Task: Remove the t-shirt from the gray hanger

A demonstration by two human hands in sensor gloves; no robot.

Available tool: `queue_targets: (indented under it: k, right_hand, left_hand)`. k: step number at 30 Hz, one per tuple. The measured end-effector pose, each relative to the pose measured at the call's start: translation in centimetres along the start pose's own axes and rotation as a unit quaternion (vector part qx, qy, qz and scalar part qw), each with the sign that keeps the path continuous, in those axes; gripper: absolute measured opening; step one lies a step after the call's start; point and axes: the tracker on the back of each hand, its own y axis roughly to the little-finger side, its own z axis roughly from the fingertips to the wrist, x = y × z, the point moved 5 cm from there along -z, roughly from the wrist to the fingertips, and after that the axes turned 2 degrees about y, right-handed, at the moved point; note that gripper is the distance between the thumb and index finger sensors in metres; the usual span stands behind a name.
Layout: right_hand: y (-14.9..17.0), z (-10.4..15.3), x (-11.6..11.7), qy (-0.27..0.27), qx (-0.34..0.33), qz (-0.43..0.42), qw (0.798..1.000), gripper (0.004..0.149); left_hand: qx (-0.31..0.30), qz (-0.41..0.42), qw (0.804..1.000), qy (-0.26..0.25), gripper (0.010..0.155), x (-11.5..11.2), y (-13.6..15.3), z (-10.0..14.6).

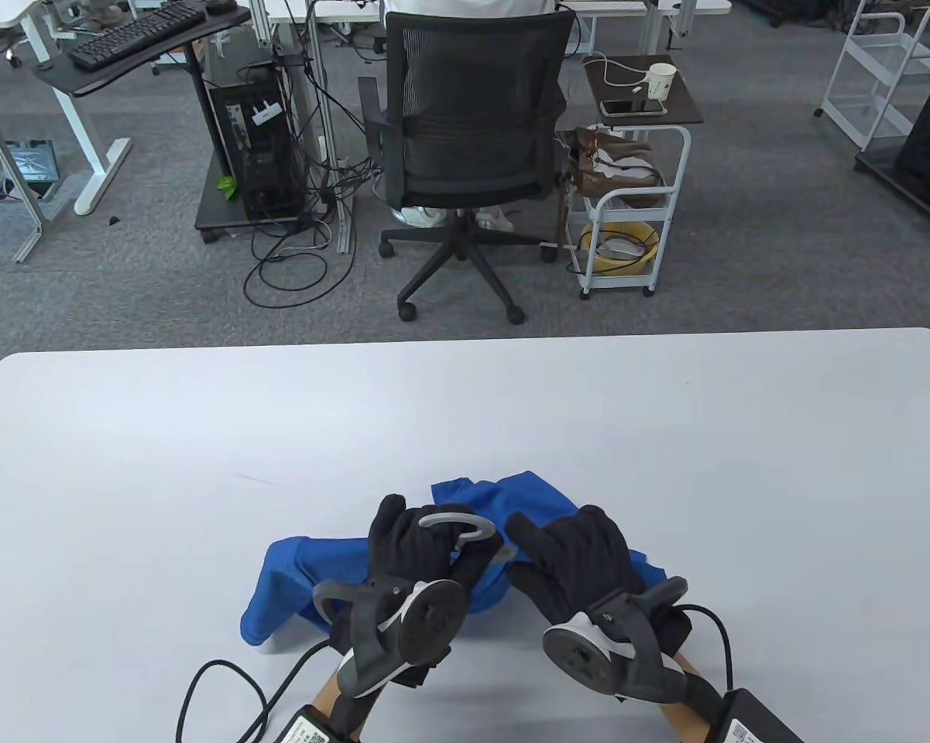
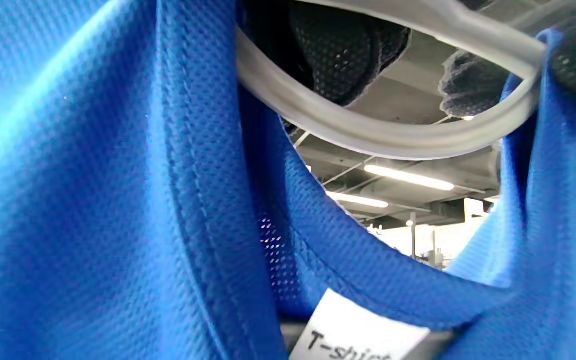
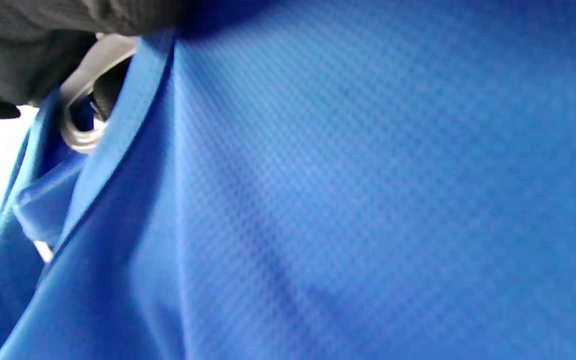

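A blue t-shirt (image 1: 298, 576) lies bunched on the white table (image 1: 201, 433) near the front edge, with the gray hanger (image 1: 465, 520) still inside its collar. My left hand (image 1: 422, 542) grips the hanger at its hook, which curves over my fingers. In the left wrist view the hanger (image 2: 368, 140) passes through the collar (image 2: 348, 270) above a white "T-shirt" label (image 2: 358, 335), with my gloved fingers (image 2: 343, 60) behind it. My right hand (image 1: 581, 553) grips the shirt fabric just right of the collar. In the right wrist view the shirt (image 3: 343, 200) fills the frame, with a bit of hanger (image 3: 80, 137) at upper left.
The table's far edge faces a black office chair (image 1: 472, 131) and a white cart (image 1: 627, 224) on the carpet beyond. Cables (image 1: 217, 689) run from my wrists off the front edge.
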Motion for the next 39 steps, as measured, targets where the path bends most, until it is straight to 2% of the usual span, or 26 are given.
queue_targets:
  k: [2, 6, 9, 14, 19, 24, 27, 29, 31, 39]
  right_hand:
    - [0.2, 0.0, -0.4, 0.001, 0.002, -0.011, 1.000, 0.050]
    - [1.4, 0.1, -1.8, 0.026, 0.022, -0.032, 0.999, 0.045]
    - [3.4, 0.3, -2.7, 0.038, 0.051, -0.030, 0.998, 0.045]
    - [6.1, 0.3, -3.7, 0.045, 0.096, -0.056, 0.993, 0.045]
    - [7.9, 0.3, -4.0, 0.048, 0.131, -0.037, 0.990, 0.044]
    - [9.0, 0.3, -3.6, 0.037, 0.149, -0.029, 0.988, 0.041]
    - [9.3, 0.2, -2.9, 0.025, 0.155, -0.019, 0.987, 0.040]
    - [9.5, 0.2, -2.0, 0.001, 0.153, -0.015, 0.988, 0.040]
    - [9.4, 0.2, -1.2, -0.015, 0.148, -0.029, 0.988, 0.040]
    - [8.8, 0.2, 1.5, -0.080, 0.126, -0.020, 0.989, 0.042]
  left_hand:
    - [0.005, 0.009, 1.000, 0.007, 0.039, 0.0, 0.2, -0.1]
    - [0.018, 0.002, 1.000, -0.021, 0.038, 1.1, 1.3, -0.2]
    - [0.039, 0.003, 0.998, -0.051, 0.043, 2.5, 2.9, -0.2]
    - [0.067, 0.019, 0.996, -0.058, 0.045, 3.8, 5.3, -0.2]
    - [0.073, 0.071, 0.993, -0.058, 0.039, 4.7, 7.1, -0.1]
    - [0.085, 0.107, 0.988, -0.075, 0.037, 5.8, 8.6, 0.2]
    - [0.077, 0.144, 0.985, -0.062, 0.036, 6.0, 9.1, 0.2]
    - [0.071, 0.201, 0.976, -0.054, 0.036, 6.1, 9.6, 0.2]
    - [0.072, 0.224, 0.971, -0.050, 0.036, 6.0, 9.7, 0.3]
    - [0.077, 0.127, 0.988, -0.047, 0.036, 5.1, 8.6, -0.1]
